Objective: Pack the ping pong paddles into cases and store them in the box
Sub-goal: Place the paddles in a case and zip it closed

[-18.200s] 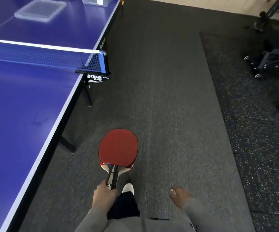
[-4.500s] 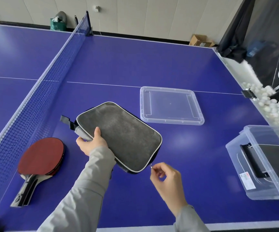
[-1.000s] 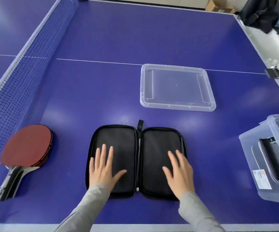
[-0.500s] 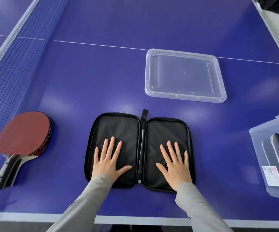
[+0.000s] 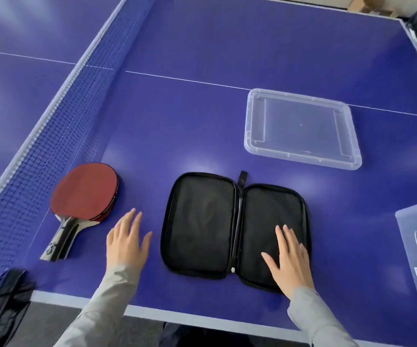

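The black case (image 5: 235, 229) lies unzipped and flat on the table (image 5: 177, 121), right hand (image 5: 290, 261) spread on it, left hand (image 5: 127, 244) open and empty beside the red paddle (image 5: 84, 191).

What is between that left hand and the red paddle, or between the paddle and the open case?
Nothing visible. Only bare blue table separates the left hand from the red paddle. The open case lies unzipped and empty, though the right hand rests on its right half.

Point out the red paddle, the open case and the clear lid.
red paddle (image 5: 83, 190): head view, red rubber face.
open case (image 5: 200, 221): head view, left half's lining.
clear lid (image 5: 300, 126): head view, flat centre panel.
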